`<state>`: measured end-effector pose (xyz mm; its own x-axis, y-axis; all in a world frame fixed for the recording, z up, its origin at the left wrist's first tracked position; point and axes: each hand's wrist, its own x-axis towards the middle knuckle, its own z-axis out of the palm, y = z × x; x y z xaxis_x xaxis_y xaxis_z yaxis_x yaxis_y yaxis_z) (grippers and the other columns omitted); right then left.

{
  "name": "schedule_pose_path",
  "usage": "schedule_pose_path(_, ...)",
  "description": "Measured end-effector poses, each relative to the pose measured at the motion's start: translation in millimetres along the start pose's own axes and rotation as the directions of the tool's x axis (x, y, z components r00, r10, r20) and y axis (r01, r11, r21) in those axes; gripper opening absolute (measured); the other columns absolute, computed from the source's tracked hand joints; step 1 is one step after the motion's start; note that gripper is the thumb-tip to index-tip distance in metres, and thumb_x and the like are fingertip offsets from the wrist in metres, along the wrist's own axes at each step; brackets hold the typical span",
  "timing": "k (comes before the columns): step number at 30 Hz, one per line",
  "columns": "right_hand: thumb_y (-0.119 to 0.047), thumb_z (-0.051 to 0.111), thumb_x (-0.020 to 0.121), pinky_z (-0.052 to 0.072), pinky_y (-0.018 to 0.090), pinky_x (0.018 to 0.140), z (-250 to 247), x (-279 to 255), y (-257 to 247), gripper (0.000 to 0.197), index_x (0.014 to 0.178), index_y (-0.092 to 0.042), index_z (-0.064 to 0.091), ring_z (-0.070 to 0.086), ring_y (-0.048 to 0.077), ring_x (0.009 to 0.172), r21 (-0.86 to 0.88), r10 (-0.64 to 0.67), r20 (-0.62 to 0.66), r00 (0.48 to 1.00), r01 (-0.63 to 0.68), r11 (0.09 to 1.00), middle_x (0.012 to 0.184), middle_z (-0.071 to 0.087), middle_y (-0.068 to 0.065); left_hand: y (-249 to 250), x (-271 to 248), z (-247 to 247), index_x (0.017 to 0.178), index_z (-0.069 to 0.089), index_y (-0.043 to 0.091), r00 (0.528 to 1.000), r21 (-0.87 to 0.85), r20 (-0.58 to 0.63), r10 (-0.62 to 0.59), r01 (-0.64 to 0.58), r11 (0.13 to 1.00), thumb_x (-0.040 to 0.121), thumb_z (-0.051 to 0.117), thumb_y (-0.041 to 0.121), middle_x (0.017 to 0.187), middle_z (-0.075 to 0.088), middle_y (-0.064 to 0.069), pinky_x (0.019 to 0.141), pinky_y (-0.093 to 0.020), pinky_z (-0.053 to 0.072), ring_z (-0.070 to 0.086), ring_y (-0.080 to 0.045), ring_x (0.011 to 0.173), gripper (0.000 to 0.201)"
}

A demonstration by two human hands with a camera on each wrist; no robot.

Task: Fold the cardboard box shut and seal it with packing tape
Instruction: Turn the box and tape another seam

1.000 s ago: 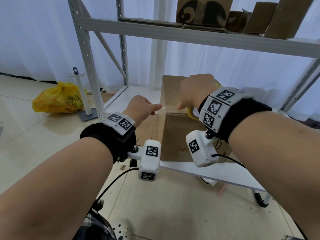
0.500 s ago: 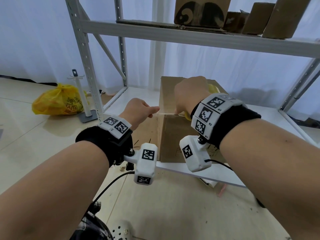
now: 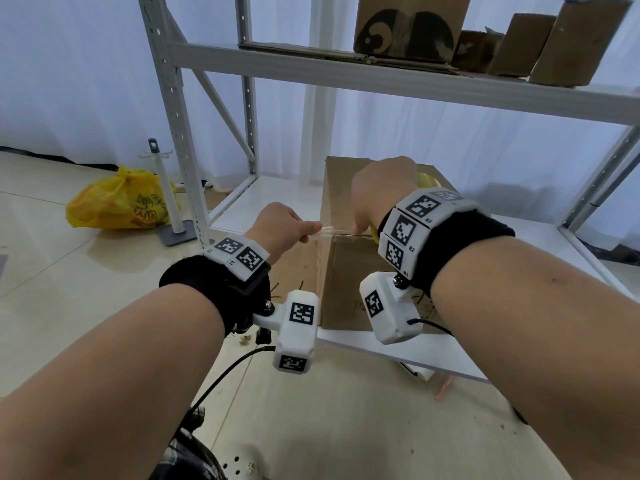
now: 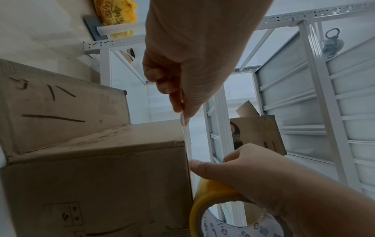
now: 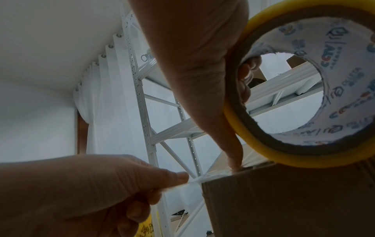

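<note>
White shelving (image 3: 381,60), yellow bag (image 3: 117,202) and stand (image 3: 166,195) left of cardboard box (image 3: 346,271).

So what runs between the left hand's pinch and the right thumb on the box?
A taut strip of clear tape spans from the left hand to the right hand on the box top edge; clearest in the left wrist view.

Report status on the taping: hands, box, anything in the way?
Left hand pinches the free tape end. Right hand holds the tape roll, thumb pressing tape on the closed box. Nothing blocking.
</note>
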<state>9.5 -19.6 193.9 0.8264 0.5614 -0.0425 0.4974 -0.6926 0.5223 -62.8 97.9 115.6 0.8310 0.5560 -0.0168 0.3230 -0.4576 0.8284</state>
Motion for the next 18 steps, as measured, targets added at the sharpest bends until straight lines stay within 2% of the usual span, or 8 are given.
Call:
schedule_pose_path(4, -0.042, 0.063, 0.086, 0.041, 0.032, 0.075, 0.8, -0.9, -1.7, 0.023, 0.088, -0.02, 0.057, 0.054, 0.017, 0.074, -0.021, 0.014, -0.032, 0.999, -0.014, 1.0, 0.074, 0.053, -0.003, -1.7, 2.3, 0.5, 0.071, 0.063, 0.008, 1.0, 0.043, 0.001, -0.004, 0.004, 0.999, 0.084, 0.069, 0.037, 0.076, 0.064, -0.005, 0.056, -0.023, 0.039, 0.051, -0.013, 0.062, 0.032)
schedule_pose_path(7, -0.039, 0.062, 0.086, 0.039, 0.031, 0.07, 3.9, -2.4, -1.4, 0.022, 0.079, -0.019, 0.054, 0.048, 0.014, 0.062, -0.017, 0.018, -0.068, 0.997, -0.02, 1.0, 0.072, 0.054, -0.004, -2.9, 1.5, 5.5, 0.067, 0.062, 0.01, 1.0, 0.115, 0.019, -0.015, 0.013, 0.993, 0.084, 0.067, 0.041, 0.068, 0.059, -0.003, 0.055, -0.023, 0.039, 0.05, -0.014, 0.058, 0.036)
schedule_pose_path(9, -0.039, 0.063, 0.084, 0.038, 0.031, 0.068, 4.8, -4.0, 1.7, 0.023, 0.078, -0.019, 0.055, 0.047, 0.014, 0.06, 0.009, 0.02, -0.071, 0.997, -0.019, 1.0, 0.072, 0.055, -0.004, -4.2, -0.7, 10.9, 0.066, 0.061, 0.009, 0.999, 0.15, 0.028, -0.015, 0.011, 0.989, 0.085, 0.065, 0.043, 0.064, 0.056, -0.002, 0.054, -0.023, 0.039, 0.049, -0.014, 0.057, 0.039)
schedule_pose_path(14, -0.041, 0.066, 0.081, 0.038, 0.031, 0.065, 5.4, -9.9, 9.7, 0.027, 0.073, -0.019, 0.054, 0.049, 0.013, 0.06, 0.071, 0.017, -0.077, 0.997, -0.011, 0.997, 0.07, 0.056, -0.004, -5.7, -6.7, 17.9, 0.068, 0.057, 0.009, 0.998, 0.111, 0.05, -0.033, 0.027, 0.993, 0.089, 0.061, 0.041, 0.064, 0.055, 0.001, 0.051, -0.022, 0.037, 0.045, -0.012, 0.053, 0.038)
schedule_pose_path(18, -0.039, 0.064, 0.083, 0.038, 0.031, 0.066, 4.2, -10.6, 4.4, 0.021, 0.08, -0.019, 0.058, 0.049, 0.013, 0.062, 0.048, 0.01, -0.081, 0.997, -0.006, 0.999, 0.072, 0.057, -0.004, -6.0, -10.5, 21.4, 0.07, 0.057, 0.009, 0.996, 0.094, 0.069, -0.051, 0.044, 0.995, 0.09, 0.059, 0.041, 0.062, 0.054, 0.003, 0.048, -0.021, 0.036, 0.043, -0.011, 0.05, 0.038)
